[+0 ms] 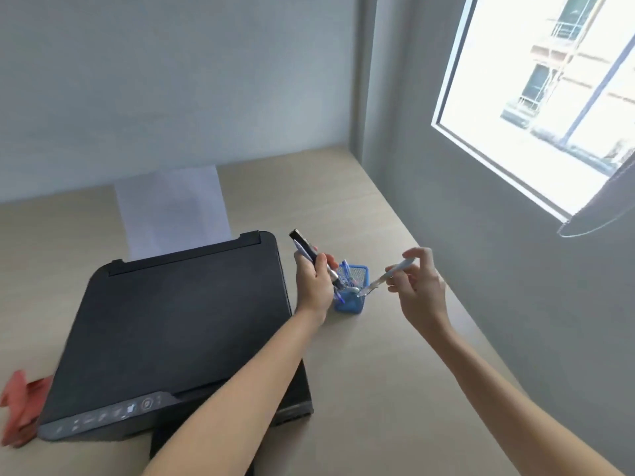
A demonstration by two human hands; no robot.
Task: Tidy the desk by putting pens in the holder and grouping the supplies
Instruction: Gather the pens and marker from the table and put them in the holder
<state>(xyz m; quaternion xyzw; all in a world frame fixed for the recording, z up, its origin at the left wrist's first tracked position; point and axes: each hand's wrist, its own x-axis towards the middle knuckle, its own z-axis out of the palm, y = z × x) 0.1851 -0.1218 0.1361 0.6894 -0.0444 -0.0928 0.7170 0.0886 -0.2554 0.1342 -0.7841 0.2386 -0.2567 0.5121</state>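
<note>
The person is working over a blue mesh pen holder (352, 297) that is standing on the light wooden desk (343, 201), just right of a black printer (178, 324). The left hand (314, 283) is gripping a bundle of pens (305, 250), their upper ends sticking up and away past the thumb, their lower ends angling down toward the holder. The right hand (417, 286) is pinching a pale pen (386, 277) between thumb and fingers, its tip dipping at the holder's rim. Several blue pens are already sitting inside. White paper (171, 207) is rising from the printer's rear tray, and a red cloth (20, 407) is lying at the left edge.
</note>
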